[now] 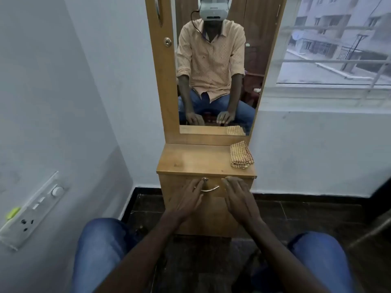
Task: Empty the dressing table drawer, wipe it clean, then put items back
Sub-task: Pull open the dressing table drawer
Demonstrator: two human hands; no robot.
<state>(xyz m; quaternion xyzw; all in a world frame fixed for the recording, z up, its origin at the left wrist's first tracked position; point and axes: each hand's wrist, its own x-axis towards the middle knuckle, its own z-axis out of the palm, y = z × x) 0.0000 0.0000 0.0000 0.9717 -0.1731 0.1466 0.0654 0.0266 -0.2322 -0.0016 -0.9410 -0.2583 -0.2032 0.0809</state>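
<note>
Your left hand (186, 199) and right hand (239, 197): both released, fingers straight, at the closed drawer (215, 182); checked cloth (241, 155) far right.

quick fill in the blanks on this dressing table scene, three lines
1. The drawer is ____.
2. The cloth lies on the tabletop's ____ side.
3. The left hand reaches the handle; the right hand holds ____.

Missing words: closed; right; nothing.
</note>
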